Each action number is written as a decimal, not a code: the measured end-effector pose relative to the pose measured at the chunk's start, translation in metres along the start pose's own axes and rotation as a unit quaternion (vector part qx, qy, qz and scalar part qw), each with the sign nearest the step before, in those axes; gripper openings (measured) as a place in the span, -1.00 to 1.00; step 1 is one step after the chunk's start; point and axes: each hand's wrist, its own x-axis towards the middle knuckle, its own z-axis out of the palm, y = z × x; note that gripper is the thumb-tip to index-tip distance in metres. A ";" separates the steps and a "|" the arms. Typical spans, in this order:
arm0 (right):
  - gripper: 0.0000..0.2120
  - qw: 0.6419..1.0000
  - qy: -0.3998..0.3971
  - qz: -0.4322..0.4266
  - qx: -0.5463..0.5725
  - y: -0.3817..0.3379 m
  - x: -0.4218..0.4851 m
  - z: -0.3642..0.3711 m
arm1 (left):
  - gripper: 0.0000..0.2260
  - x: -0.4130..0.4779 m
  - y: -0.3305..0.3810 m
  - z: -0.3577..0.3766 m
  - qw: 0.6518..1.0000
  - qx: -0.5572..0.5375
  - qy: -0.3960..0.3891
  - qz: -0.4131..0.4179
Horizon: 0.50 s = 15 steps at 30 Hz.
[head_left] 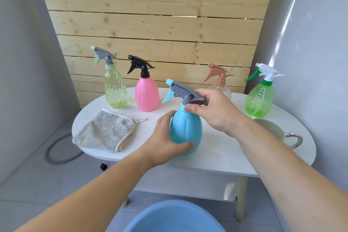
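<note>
A blue spray bottle with a grey trigger head stands on the white oval table, near its front edge. My left hand grips the bottle's body from the left, thumb across the lower front. My right hand holds the neck and the grey head from the right, thumb on the collar.
Behind stand a yellow-green bottle, a pink bottle, a clear bottle with a brown head and a green bottle. A grey cloth lies at left, a cream mug at right. A blue basin sits on the floor below.
</note>
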 end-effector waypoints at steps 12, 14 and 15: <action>-0.85 1.000 0.007 -0.002 0.016 0.002 -0.001 -0.003 | -0.31 0.004 0.007 0.006 0.999 -0.040 0.026 -0.016; -0.86 1.000 0.014 -0.003 0.013 0.003 -0.001 -0.004 | -0.26 0.004 0.009 0.008 0.997 -0.009 0.072 -0.019; -0.86 1.000 0.014 -0.004 0.014 0.003 -0.001 -0.004 | -0.23 0.004 0.008 0.009 0.997 -0.005 0.077 -0.023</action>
